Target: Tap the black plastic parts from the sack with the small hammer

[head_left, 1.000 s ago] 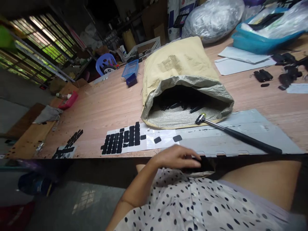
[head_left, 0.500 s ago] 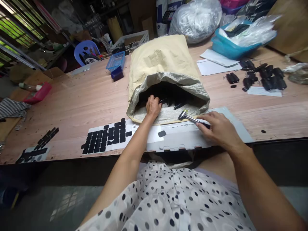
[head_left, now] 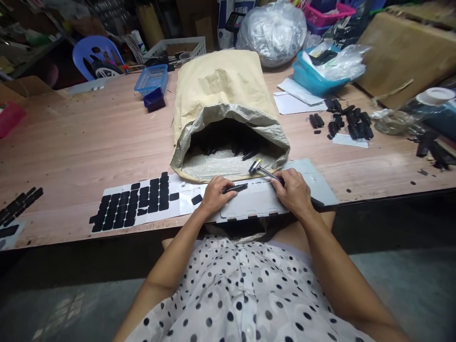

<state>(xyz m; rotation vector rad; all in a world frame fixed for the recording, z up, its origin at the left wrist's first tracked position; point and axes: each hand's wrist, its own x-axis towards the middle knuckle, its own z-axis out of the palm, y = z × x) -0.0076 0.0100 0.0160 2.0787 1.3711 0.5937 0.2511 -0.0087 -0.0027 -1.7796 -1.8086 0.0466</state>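
My left hand is closed on a slim black piece, whose tip points right over the grey-white board. In my right hand is a small hammer with a shiny metal head; its dark handle sticks out below the palm. Just behind both hands a cream woven sack lies with its mouth facing me, and more black pieces show in its dark inside. One black rounded patch lies left of my left hand.
Rows of black patches lie on white sheets at the left. Black parts are heaped at the right. Further back stand a blue basket, a teal basin, a stuffed plastic bag and a cardboard box.
My left hand has come out of the sack with a slim black piece and is now low over the board. The right hand keeps the hammer. The view has turned right.
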